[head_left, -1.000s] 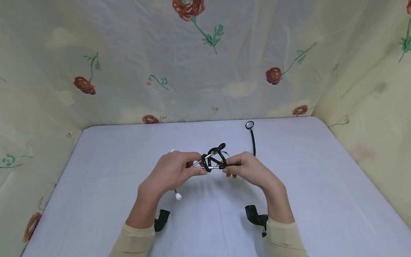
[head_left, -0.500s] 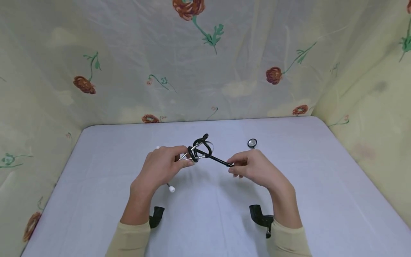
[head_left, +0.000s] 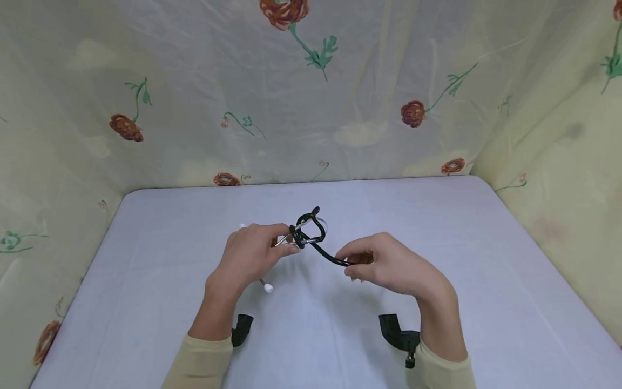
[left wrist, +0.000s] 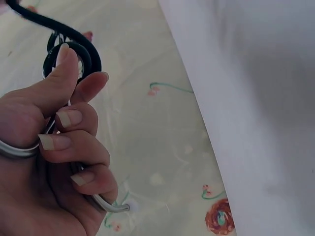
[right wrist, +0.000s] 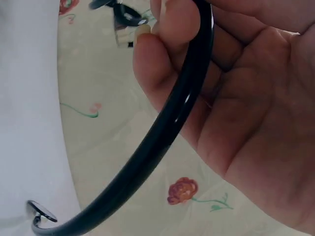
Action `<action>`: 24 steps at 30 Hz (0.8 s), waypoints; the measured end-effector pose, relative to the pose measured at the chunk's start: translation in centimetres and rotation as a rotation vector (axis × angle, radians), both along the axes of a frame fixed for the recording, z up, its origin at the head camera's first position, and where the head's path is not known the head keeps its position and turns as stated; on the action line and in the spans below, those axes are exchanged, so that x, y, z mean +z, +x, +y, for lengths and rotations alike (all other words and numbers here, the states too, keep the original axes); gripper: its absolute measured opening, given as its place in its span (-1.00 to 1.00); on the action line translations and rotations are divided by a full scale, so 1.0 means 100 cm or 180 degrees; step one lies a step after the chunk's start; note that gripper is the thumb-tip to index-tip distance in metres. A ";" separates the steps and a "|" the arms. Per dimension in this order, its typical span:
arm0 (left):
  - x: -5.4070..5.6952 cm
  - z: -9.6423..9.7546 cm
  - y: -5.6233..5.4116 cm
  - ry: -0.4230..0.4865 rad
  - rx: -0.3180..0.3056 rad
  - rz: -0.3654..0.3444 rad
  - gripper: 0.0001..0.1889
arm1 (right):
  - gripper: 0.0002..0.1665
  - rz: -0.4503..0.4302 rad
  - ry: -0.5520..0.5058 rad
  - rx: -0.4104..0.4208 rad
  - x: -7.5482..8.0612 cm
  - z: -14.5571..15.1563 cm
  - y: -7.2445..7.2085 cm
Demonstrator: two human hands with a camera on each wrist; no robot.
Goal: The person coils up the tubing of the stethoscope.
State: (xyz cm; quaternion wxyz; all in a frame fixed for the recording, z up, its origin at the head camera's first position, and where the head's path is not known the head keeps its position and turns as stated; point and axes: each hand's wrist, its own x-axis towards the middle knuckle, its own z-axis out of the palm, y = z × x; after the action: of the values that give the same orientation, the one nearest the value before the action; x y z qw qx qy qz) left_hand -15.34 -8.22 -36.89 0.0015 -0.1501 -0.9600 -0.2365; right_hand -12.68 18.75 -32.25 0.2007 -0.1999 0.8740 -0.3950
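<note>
No Readable Text

No lettering, label, brand, number or sign can be read in the head view or in either wrist view.
</note>
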 end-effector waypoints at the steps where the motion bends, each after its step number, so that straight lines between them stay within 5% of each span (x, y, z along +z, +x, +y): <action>1: 0.000 0.003 0.001 -0.0034 -0.0009 -0.0001 -0.82 | -0.72 0.0021 0.0018 0.0060 0.002 0.000 0.002; 6: 0.001 0.015 0.005 -0.0140 -0.0072 0.0033 -0.82 | -0.73 0.0186 -0.0049 0.0198 0.008 -0.002 0.006; 13: 0.003 0.024 0.013 -0.0140 -0.0271 0.0185 -0.80 | -0.80 0.0657 -0.0321 0.0011 0.011 -0.003 0.006; 19: 0.004 0.033 0.018 -0.0180 -0.0594 0.0185 -0.80 | -0.85 0.1120 -0.0497 -0.0169 0.009 -0.002 0.003; 24: 0.009 0.039 0.022 -0.0169 -0.0938 0.0180 -0.83 | -0.89 0.1226 -0.0691 -0.0273 0.003 0.000 -0.003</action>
State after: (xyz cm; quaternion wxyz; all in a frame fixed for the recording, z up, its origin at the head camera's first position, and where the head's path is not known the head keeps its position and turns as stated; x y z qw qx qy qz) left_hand -13.16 -4.31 -36.00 -0.0101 -0.2960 -0.9330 -0.2043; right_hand -12.99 18.73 -31.97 -0.0096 -0.2546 0.8562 -0.4494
